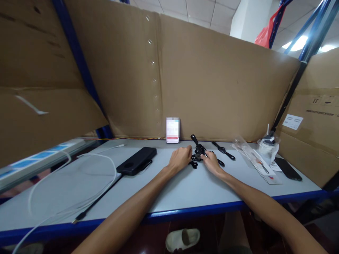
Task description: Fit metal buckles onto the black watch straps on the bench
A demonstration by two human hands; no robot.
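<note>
Near the middle of the table, my right hand point(211, 161) is closed around the body of a black spokeshave point(195, 139), its two long handles sticking out to the upper left and lower right. Just left of it, my left hand point(181, 157) is curled with its fingertips turned inward beside the tool; what those fingers hold is hidden. Small dark pieces point(194, 164) lie on the table below and between the hands. A second black spokeshave point(224, 150) rests on the surface, right of my right hand.
A lit phone point(173, 130) leans against the cardboard wall point(201, 84). Left are a black power bank point(137, 161), white cable point(113, 165) and power strip point(45, 158). Right are clear packaging with a printed card point(261, 165), a plastic-wrapped cup point(268, 144) and a dark phone point(287, 169).
</note>
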